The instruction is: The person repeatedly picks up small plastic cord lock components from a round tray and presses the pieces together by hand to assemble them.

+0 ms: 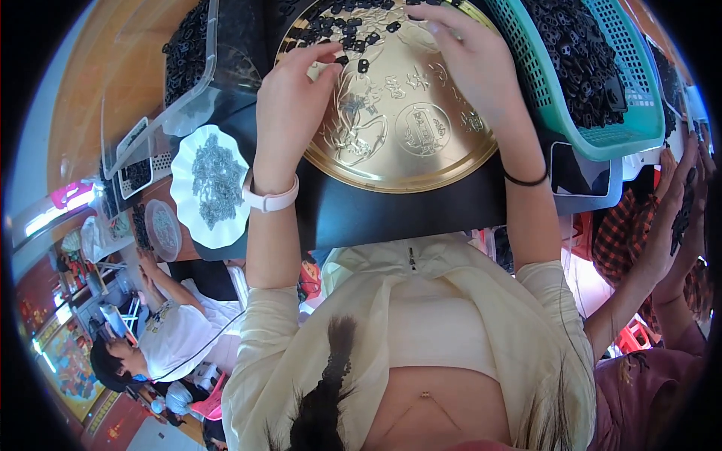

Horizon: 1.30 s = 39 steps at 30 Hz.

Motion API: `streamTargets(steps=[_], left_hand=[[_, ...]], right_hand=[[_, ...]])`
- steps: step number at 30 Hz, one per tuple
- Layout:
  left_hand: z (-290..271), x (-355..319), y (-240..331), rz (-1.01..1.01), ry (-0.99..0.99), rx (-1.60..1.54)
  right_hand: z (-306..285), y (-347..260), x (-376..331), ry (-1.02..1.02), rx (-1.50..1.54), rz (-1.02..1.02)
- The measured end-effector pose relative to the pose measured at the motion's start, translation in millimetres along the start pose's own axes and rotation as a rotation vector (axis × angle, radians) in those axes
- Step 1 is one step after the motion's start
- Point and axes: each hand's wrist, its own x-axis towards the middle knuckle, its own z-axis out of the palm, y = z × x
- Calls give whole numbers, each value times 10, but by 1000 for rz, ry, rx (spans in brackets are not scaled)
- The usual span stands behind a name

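Note:
A round gold tray (402, 169) with raised patterns lies in front of me on a black surface. Many small black pieces with holes (350, 31) are scattered over its far left part; their exact kind is too small to tell. My left hand (289, 109) rests over the tray's left side, thumb and forefinger apart, their tips beside a black piece. The remaining fingers are partly hidden. Over the far right side, my right hand (474, 64) reaches in with fingers stretched and thumb apart, fingertips near a black piece at the picture's upper edge.
Left of the tray stands a white scalloped dish (184, 169) of small silvery pieces, with a clear bin (210, 52) of black pieces beyond. A green basket (598, 139) of black pieces is at the right, above a phone-like dark slab (579, 169). People sit on both sides.

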Motion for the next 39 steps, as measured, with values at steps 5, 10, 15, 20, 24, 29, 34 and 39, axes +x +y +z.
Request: streamTargets(steps=[5,10,15,20,24,29,34,39], left_hand=[[16,-20,16,102,-37,93],[60,-34,-24,131,11,153],[48,-2,-93,158,41,184],[35,23,-209,136,173,163],[20,-11,-127,181,1,95],[14,-22,-77,207,-103,63],[-23,-36,-74,132,-159,26],[9,-42,-89,160,-148,118]], right_hand=[[154,65,79,24,-453,-295],[165,18,85,-31,-490,-166],[157,90,83,48,-413,-191],[135,-60,32,57,-66,174],[106,-128,1,-27,3,229],[185,97,4,60,322,-179],[156,-134,-44,-48,298,298],[232,-169,-65,-103,467,400]])
